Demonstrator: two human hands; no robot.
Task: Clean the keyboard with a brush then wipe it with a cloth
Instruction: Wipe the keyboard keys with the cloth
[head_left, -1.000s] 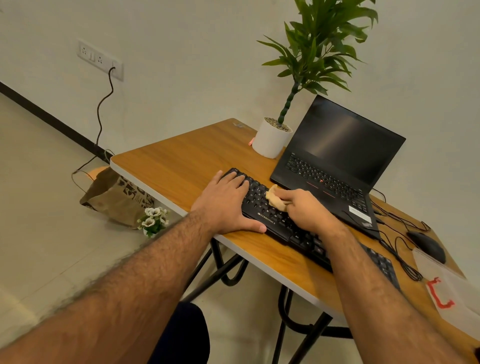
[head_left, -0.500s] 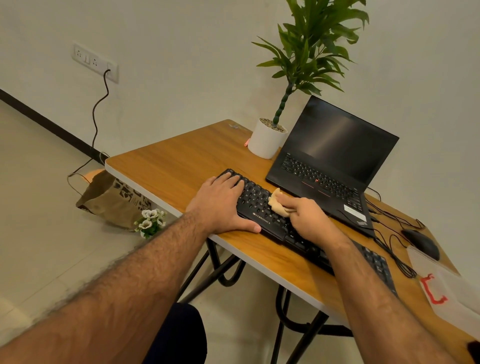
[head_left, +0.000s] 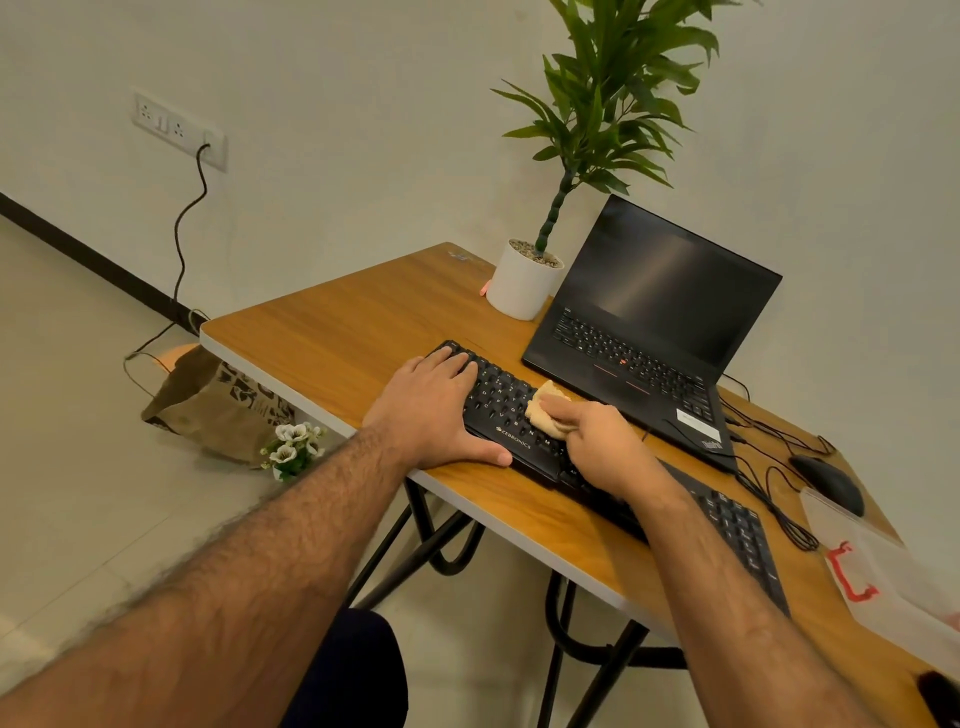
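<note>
So my left hand (head_left: 434, 410) lies spread flat on the keyboard (head_left: 519, 415), steadying its nine-o'clock end, while my right hand (head_left: 605, 447) pinches the cloth (head_left: 545, 410) to wipe.

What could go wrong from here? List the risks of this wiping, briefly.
1. The keyboard lies close to the table's near edge; if the left hand bracing it eases off, wiping strokes may push it off.
2. The cloth is bunched small in the right hand, so fingers may press keys.
3. Wide strokes could bump the open laptop just behind.
</note>
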